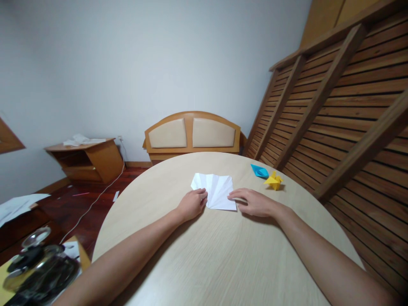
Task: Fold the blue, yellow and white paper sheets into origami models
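A creased white sheet of paper [218, 193] lies on the round wooden table [204, 263], with fold lines fanning out from its near edge. At the paper's left side, my left hand [193, 205] has its fingers curled together over the edge. My right hand [253, 202] rests by the opposite edge, fingers stretched out and apart, the fingertips touching the sheet. Beyond it sit a blue folded-paper piece [260, 171] and a yellow folded-paper figure [274, 181].
Wooden slatted panels [318, 110] lean along the right side. A padded headboard [193, 132] stands behind the table. Off to the left are a low wooden cabinet [92, 159] with papers on top, a white cable [95, 204] on the floor, and a glass pot [44, 267].
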### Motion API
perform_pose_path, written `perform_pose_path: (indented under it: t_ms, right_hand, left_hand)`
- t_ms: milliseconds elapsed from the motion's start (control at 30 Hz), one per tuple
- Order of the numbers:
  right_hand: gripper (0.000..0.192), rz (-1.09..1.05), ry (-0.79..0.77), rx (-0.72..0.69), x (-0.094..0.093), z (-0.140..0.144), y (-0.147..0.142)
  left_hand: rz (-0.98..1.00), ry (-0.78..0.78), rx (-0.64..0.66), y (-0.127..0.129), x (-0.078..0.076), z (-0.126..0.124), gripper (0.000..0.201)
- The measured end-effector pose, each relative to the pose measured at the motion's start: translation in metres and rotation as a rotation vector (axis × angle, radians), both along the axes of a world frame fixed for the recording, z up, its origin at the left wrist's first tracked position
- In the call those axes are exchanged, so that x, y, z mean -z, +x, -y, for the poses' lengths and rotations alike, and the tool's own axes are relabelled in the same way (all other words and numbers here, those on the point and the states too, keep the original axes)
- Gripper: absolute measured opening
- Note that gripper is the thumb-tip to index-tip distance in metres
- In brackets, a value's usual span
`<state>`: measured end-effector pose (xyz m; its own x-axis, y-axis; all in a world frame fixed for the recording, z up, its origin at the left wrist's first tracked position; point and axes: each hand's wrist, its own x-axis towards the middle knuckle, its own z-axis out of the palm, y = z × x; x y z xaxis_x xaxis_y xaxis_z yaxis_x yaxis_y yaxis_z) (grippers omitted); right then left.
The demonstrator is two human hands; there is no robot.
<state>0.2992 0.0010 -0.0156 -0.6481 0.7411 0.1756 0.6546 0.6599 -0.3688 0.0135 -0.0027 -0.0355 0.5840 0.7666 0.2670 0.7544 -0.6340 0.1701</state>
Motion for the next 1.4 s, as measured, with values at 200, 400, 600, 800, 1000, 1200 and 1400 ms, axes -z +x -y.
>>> perform_pose_path:
  t_ms: [200, 400, 600, 800, 1000, 1200, 1400]
  right_hand:
    - [0.049, 0.001, 0.076, -0.041, 0.005, 0.0, -0.005]
    - [0.046, 0.01, 0.121, -0.085, 0.006, 0.0, -0.01]
    - [0.029, -0.075, 0.113, -0.129, 0.003, 0.002, -0.017]
    - [0.024, -0.191, 0.002, 0.007, 0.003, 0.008, -0.034]
    - [0.022, -0.269, -0.003, 0.115, 0.008, 0.009, -0.047]
    - [0.025, -0.227, 0.03, 0.196, 0.014, 0.006, -0.051]
    - [0.028, -0.199, 0.065, 0.237, 0.021, 0.005, -0.055]
  left_hand:
    - [-0.068, -0.094, -0.029, -0.008, 0.001, -0.003, 0.041]
    - [-0.101, -0.193, -0.083, -0.011, 0.001, -0.002, 0.051]
    - [-0.105, -0.216, -0.002, -0.015, -0.001, -0.002, 0.054]
    - [-0.094, -0.235, 0.096, -0.016, 0.0, -0.002, 0.059]
    - [-0.116, -0.187, 0.164, -0.013, 0.0, 0.002, 0.06]
    - [-0.089, -0.151, 0.243, -0.009, -0.005, 0.008, 0.06]
    - [-0.043, -0.105, 0.384, -0.005, -0.008, 0.011, 0.057]
